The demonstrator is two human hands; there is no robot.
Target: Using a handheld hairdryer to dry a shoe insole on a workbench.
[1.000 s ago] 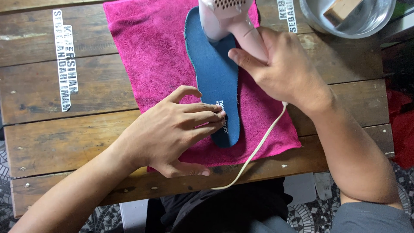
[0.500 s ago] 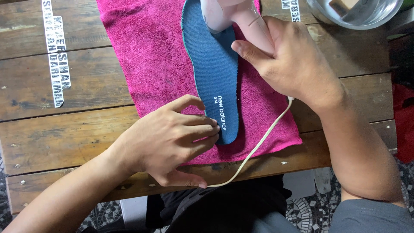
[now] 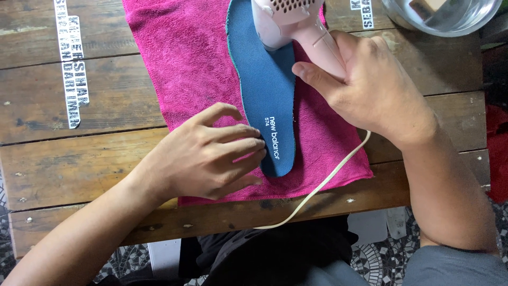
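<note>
A dark blue shoe insole lies lengthwise on a magenta towel spread over a worn wooden table. My left hand rests flat on the towel, its fingertips pressing the heel edge of the insole. My right hand grips the handle of a pale pink hair dryer, whose body hangs over the middle and front of the insole. A cream power cord runs from the dryer across the towel and off the near table edge.
A clear glass bowl with water and a small block sits at the back right corner. White printed strips are stuck on the table at the left and top right. Patterned floor tiles show below the table edge.
The hair dryer has shifted slightly down along the insole with my right hand. My left hand stays on the heel end of the insole.
</note>
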